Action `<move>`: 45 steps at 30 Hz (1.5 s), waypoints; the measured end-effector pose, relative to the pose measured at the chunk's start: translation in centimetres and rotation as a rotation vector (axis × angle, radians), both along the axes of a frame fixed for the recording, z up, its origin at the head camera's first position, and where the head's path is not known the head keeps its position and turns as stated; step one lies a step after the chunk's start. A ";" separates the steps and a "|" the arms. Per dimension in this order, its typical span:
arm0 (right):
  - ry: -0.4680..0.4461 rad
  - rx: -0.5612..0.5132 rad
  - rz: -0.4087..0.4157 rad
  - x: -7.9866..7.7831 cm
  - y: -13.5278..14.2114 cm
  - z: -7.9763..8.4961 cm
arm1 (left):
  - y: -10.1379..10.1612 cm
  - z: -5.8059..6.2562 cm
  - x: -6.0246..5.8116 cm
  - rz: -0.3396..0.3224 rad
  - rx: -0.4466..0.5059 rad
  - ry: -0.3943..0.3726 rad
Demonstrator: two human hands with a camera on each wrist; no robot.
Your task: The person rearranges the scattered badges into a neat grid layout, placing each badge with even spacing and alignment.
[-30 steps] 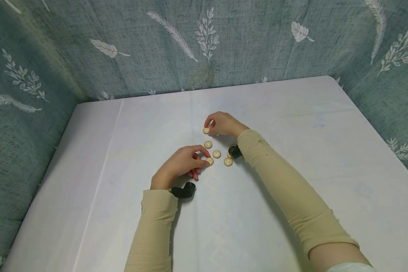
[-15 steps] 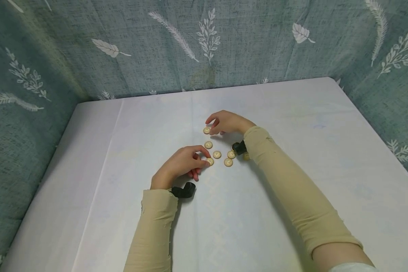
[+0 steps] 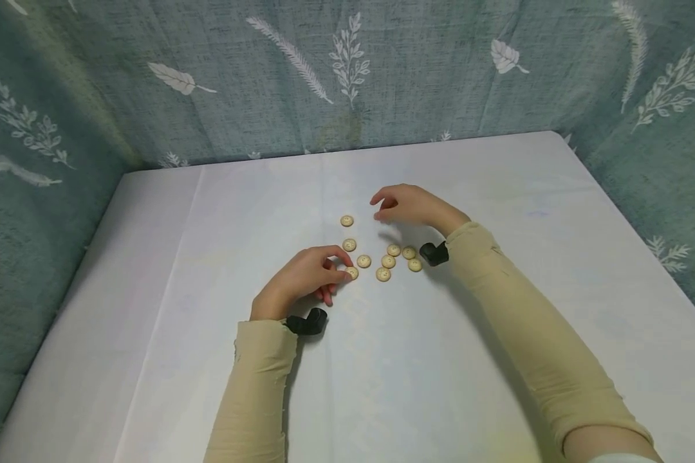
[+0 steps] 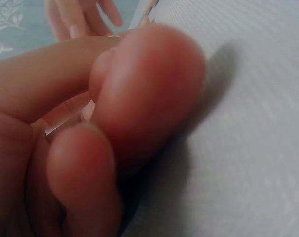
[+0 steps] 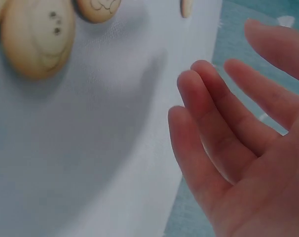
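Note:
At the middle of the table, my left hand (image 3: 307,276) pinches a small round tan disc (image 3: 352,273) between thumb and forefinger, low at the tabletop. In the left wrist view its curled fingers (image 4: 149,79) fill the picture and hide that disc. My right hand (image 3: 414,206) hangs over the table with loosely bent fingers and nothing between them. Left of its fingertips lies another disc (image 3: 347,220), flat on the cloth. Up close in the right wrist view, a disc (image 5: 38,37) has rounded edges and a dark-lined drawing with dots.
One disc (image 3: 349,245) and another disc (image 3: 363,261) lie beyond and right of my left fingertips. Several more, among them a disc (image 3: 388,261), form a loose cluster near the black wrist camera (image 3: 434,253). A leaf-patterned green curtain (image 3: 237,83) surrounds the white table (image 3: 498,173).
My right hand has let go of the farthest disc and drawn away to the right, leaving it on the table and uncovering the cluster. My left hand keeps its place and grip.

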State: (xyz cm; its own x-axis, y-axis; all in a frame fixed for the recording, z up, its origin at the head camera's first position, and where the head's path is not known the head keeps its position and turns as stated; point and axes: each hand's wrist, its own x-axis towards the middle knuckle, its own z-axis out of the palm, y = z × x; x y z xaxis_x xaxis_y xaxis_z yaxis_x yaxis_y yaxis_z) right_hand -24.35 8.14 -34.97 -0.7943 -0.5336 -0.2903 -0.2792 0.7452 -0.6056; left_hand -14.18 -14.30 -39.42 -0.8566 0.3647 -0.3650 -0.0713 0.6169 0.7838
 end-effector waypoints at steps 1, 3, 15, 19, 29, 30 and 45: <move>0.008 -0.012 -0.002 0.3 0.3 0.1 | 0.0 0.0 0.0 0.002 0.004 -0.004; 0.022 -0.034 -0.009 0.9 0.8 0.3 | -0.1 -0.1 0.0 0.004 0.008 -0.009; 0.093 -0.140 -0.042 3.6 3.3 0.1 | 0.2 0.0 0.0 0.016 -0.006 -0.015; 0.090 -0.181 -0.049 3.9 3.5 -0.3 | 0.2 0.0 0.0 0.023 -0.007 -0.013; 0.088 -0.207 -0.072 4.2 3.9 -0.7 | 0.1 0.0 0.0 0.020 -0.011 -0.014; 0.091 -0.207 -0.071 4.2 3.9 -0.7 | 0.1 0.0 0.0 0.022 -0.011 -0.016; 0.096 -0.154 0.016 4.5 2.9 -1.3 | 0.3 0.0 -0.2 0.016 -0.017 -0.022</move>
